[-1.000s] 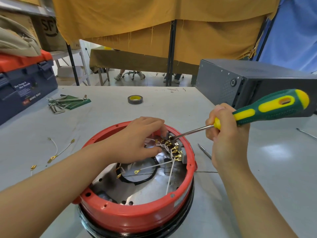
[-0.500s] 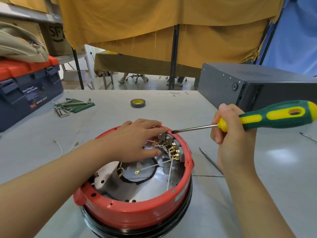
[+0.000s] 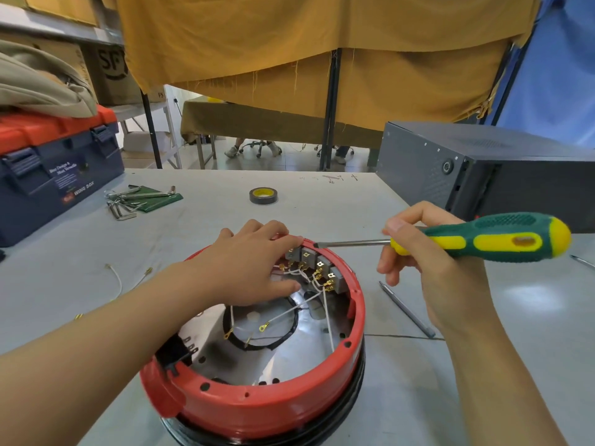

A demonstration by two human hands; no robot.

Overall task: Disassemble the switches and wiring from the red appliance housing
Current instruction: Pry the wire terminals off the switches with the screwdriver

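Centre frame: left hand (image 3: pixel 251 268) spread flat over switches (image 3: pixel 317 268) in red housing (image 3: pixel 257 403); right hand (image 3: pixel 428 262) grips screwdriver (image 3: pixel 483 238).

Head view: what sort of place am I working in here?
Most likely a repair or teardown workshop: a blue toolbox with a red lid, loose metal hex keys on the grey worktable, and yellow cloth partitions screening other benches.

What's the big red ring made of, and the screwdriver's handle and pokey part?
The red housing looks like glossy moulded plastic: smooth, with soft highlights. The screwdriver handle seems green and yellow plastic or rubber, its green part dimpled for grip. Its shaft looks like bare grey metal, thin and shiny.
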